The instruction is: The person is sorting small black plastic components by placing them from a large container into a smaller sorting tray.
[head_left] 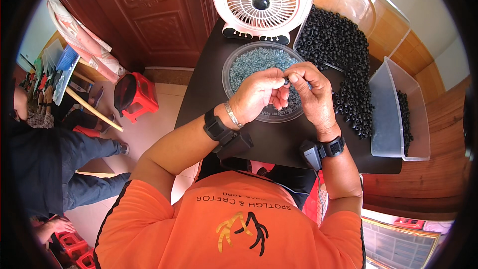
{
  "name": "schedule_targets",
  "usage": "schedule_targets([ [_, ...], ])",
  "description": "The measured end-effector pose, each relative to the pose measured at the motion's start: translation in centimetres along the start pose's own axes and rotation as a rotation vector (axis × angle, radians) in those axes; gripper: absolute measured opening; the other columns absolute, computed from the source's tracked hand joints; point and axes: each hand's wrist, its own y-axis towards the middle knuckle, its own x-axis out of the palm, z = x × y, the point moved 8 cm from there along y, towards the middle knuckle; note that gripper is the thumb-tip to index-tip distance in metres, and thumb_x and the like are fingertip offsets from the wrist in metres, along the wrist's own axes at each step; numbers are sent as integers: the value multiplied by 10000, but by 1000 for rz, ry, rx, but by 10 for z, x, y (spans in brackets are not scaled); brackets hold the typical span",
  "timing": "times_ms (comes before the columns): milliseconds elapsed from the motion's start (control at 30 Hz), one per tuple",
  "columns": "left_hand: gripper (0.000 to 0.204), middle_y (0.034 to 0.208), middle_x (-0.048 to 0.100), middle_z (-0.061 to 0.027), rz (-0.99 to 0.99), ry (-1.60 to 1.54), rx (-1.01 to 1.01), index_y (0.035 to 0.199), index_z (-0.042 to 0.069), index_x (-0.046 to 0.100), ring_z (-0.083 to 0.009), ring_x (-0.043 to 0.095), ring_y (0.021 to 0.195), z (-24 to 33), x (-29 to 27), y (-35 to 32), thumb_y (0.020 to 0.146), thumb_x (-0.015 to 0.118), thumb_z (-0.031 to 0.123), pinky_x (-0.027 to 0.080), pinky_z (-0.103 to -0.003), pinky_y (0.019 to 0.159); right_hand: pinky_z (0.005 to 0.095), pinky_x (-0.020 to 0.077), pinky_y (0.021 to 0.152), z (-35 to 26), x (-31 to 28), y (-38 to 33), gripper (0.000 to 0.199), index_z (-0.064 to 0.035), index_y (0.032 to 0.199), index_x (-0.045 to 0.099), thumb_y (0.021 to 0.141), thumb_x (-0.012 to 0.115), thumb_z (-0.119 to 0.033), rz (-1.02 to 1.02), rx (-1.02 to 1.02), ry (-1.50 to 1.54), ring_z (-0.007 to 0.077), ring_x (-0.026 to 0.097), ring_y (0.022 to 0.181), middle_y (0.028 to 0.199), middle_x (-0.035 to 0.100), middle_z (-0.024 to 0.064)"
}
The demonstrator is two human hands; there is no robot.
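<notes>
Head view: small dark bit (pixel 286 81), maybe bead, pinched between fingertips of left hand (pixel 255 93) and right hand (pixel 315 94), above round tub (pixel 225 77) of blue bits (pixel 258 62). Black beads (pixel 332 37) in pile to right. Likely step: working bit with both hands. Needed next, probably: steady, gentle pinch.

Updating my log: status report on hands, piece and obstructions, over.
Left hand, right hand: fingertips together on small dark piece. Round tub underneath. Fan beyond, clear of hands.

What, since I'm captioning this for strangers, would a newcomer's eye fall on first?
Probably the bright orange shirt, lower middle. Above it, left hand and right hand meet over a round tub of blue pieces, a white fan beyond. Black beads sprawl to the right.
</notes>
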Motion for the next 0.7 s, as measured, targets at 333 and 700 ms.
schedule_targets([
  [333,229,890,608,-79,67,-291,49,1034,32,585,-181,597,834,-7,-10,-4,944,483,217,470,-299,746,345,490,803,-8,9,-5,193,-13,961,658,782,710,-64,76,-100,-168,260,629,861,912,654,119],
  [700,277,1029,623,-116,50,-228,42,1110,24,551,-206,604,953,-8,-1,-1,967,429,226,461,-345,856,340,527,717,-20,9,-9,340,-46,976,667,655,778,-66,171,-221,-423,270,636,810,906,661,107],
])
